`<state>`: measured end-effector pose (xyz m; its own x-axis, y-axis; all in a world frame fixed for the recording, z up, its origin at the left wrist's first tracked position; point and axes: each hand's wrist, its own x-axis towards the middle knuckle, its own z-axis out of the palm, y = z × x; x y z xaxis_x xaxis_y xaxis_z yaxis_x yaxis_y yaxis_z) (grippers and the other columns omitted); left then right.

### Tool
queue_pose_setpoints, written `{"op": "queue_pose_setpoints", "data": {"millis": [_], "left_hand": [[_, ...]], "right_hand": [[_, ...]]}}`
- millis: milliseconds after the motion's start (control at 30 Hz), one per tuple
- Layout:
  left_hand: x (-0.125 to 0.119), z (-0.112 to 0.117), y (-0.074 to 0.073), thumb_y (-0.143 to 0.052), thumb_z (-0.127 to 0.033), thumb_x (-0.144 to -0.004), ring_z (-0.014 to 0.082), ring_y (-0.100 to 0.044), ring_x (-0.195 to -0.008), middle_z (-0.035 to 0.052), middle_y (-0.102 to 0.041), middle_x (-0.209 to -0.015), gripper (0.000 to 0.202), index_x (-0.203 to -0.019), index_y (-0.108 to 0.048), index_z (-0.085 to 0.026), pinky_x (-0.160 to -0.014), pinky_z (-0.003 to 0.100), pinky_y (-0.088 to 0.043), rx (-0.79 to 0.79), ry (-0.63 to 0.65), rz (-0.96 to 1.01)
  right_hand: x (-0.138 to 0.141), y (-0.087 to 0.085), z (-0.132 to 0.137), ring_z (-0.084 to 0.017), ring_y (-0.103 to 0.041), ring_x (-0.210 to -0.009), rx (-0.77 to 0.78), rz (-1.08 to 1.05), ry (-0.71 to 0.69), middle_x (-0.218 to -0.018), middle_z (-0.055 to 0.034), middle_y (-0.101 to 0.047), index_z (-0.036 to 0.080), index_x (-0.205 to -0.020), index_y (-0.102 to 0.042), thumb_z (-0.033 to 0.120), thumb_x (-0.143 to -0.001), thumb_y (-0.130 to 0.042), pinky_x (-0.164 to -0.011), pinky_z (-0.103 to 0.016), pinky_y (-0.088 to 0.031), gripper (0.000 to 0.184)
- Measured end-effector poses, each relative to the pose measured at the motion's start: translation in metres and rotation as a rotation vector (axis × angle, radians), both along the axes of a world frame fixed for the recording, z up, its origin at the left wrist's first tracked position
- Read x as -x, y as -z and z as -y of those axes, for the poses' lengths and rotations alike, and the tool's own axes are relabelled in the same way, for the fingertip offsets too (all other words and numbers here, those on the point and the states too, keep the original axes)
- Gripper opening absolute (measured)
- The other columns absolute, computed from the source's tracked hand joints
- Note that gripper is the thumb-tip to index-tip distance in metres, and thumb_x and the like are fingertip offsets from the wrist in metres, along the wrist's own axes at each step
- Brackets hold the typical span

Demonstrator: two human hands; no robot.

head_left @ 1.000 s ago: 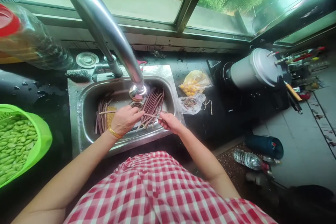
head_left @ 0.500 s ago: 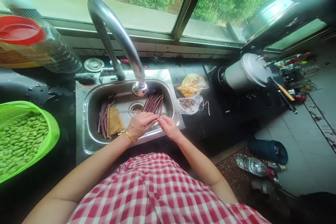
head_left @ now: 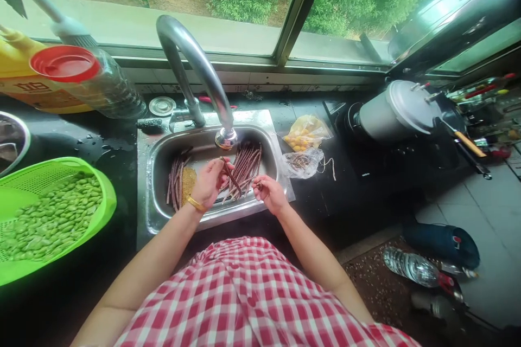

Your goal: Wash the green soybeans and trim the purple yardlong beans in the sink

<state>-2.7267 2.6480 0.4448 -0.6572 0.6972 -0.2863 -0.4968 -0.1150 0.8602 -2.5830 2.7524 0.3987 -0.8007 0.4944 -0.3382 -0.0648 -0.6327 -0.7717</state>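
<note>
Over the steel sink (head_left: 152,173) my left hand (head_left: 209,181), with a gold bangle at the wrist, is closed on a long purple bean (head_left: 231,173) that slants across the basin. My right hand (head_left: 269,193) is pinched shut at the sink's front right corner, holding a small piece I cannot make out. A bundle of purple long beans (head_left: 246,165) lies in the right of the basin under the tap spout (head_left: 226,138). A smaller bundle (head_left: 176,181) lies at the left beside a yellowish scrub pad (head_left: 188,184).
A green colander (head_left: 103,211) of green broad beans sits on the dark counter at left. A red-capped plastic bottle (head_left: 87,78) stands behind it. Two plastic bags (head_left: 305,146) lie right of the sink. A pressure cooker (head_left: 393,111) stands on the stove. Bottles lie on the floor.
My hands, close together on one bean, have come apart: the left lifted a bean toward the tap, the right drew back to the sink's front corner. The camera view shifted.
</note>
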Motion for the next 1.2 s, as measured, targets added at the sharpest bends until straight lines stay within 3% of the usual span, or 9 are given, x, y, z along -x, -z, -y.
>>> {"op": "queue_pose_setpoints", "data": {"millis": [233,567,667,767,833,900,1000,1100,1200], "left_hand": [[0.038,-0.002,0.003,-0.056,-0.03,-0.083,0.0006,-0.04,-0.039,0.0,-0.061,-0.065,0.015,-0.082,-0.058,-0.015,-0.036,0.011,-0.03,-0.049,-0.169,0.317],[0.066,0.003,0.022,-0.054,-0.032,-0.084,0.0008,-0.04,-0.04,-0.0013,-0.06,-0.065,0.016,-0.078,-0.056,-0.017,-0.037,0.011,-0.031,-0.069,-0.332,0.369],[0.07,0.007,0.031,-0.054,-0.032,-0.084,0.0026,-0.045,-0.046,0.0015,-0.061,-0.075,0.016,-0.083,-0.057,-0.017,-0.041,0.013,-0.034,0.034,-0.316,0.236],[0.061,0.015,0.037,-0.057,-0.029,-0.08,0.0075,-0.053,-0.063,0.0052,-0.061,-0.094,0.021,-0.098,-0.057,-0.018,-0.053,0.019,-0.043,0.268,-0.383,-0.296],[0.046,0.021,0.038,-0.058,-0.027,-0.079,0.0133,-0.056,-0.082,0.0069,-0.059,-0.105,0.025,-0.102,-0.059,-0.019,-0.07,0.026,-0.047,0.33,-0.234,-0.806],[0.027,0.024,0.039,-0.055,-0.026,-0.081,0.0177,-0.054,-0.096,0.0079,-0.059,-0.108,0.021,-0.1,-0.063,-0.02,-0.084,0.033,-0.043,0.244,0.153,-1.21],[0.002,0.022,0.042,-0.047,-0.025,-0.087,0.0169,-0.055,-0.091,0.0085,-0.063,-0.1,0.021,-0.096,-0.064,-0.02,-0.084,0.034,-0.041,0.08,0.607,-1.431],[-0.008,0.019,0.047,-0.044,-0.027,-0.089,0.0151,-0.056,-0.082,0.008,-0.065,-0.09,0.022,-0.092,-0.064,-0.018,-0.078,0.03,-0.042,0.063,0.675,-1.414],[-0.012,0.019,0.049,-0.046,-0.028,-0.088,0.0153,-0.056,-0.078,0.0063,-0.065,-0.082,0.021,-0.088,-0.065,-0.018,-0.076,0.03,-0.043,0.12,0.588,-1.327]], "right_hand": [[0.01,0.022,0.024,-0.006,-0.046,-0.051,-0.021,0.196,-0.217,-0.066,-0.0001,-0.056,0.014,-0.079,-0.065,0.039,-0.061,-0.066,-0.041,-0.018,-0.034,0.031],[-0.003,0.033,0.042,-0.004,-0.037,-0.045,0.046,0.179,-0.38,-0.061,0.0019,-0.05,0.013,-0.075,-0.065,0.047,-0.066,-0.065,-0.038,-0.017,-0.025,0.035],[-0.002,0.033,0.043,-0.003,-0.032,-0.044,0.075,0.164,-0.33,-0.057,0.0035,-0.046,0.013,-0.07,-0.061,0.048,-0.065,-0.066,-0.038,-0.018,-0.021,0.035],[-0.001,0.032,0.039,-0.004,-0.025,-0.041,-0.015,0.182,-0.281,-0.049,0.0065,-0.038,0.015,-0.066,-0.057,0.049,-0.068,-0.063,-0.039,-0.019,-0.016,0.035],[-0.001,0.031,0.034,-0.005,-0.024,-0.042,-0.188,0.239,-0.258,-0.046,0.0073,-0.033,0.015,-0.065,-0.058,0.048,-0.071,-0.06,-0.042,-0.02,-0.017,0.033],[-0.002,0.03,0.028,-0.006,-0.03,-0.046,-0.395,0.278,-0.244,-0.048,0.0057,-0.038,0.015,-0.065,-0.06,0.045,-0.074,-0.057,-0.045,-0.021,-0.022,0.031],[-0.003,0.03,0.023,-0.01,-0.041,-0.056,-0.573,0.26,-0.244,-0.057,0.0024,-0.049,0.016,-0.069,-0.063,0.042,-0.077,-0.053,-0.054,-0.022,-0.031,0.03],[-0.005,0.028,0.022,-0.011,-0.045,-0.059,-0.594,0.242,-0.24,-0.059,0.0012,-0.053,0.016,-0.069,-0.062,0.042,-0.079,-0.051,-0.059,-0.024,-0.034,0.03],[-0.006,0.026,0.023,-0.012,-0.047,-0.062,-0.589,0.217,-0.205,-0.061,0.0003,-0.054,0.017,-0.067,-0.061,0.041,-0.079,-0.051,-0.062,-0.025,-0.036,0.03]]}}
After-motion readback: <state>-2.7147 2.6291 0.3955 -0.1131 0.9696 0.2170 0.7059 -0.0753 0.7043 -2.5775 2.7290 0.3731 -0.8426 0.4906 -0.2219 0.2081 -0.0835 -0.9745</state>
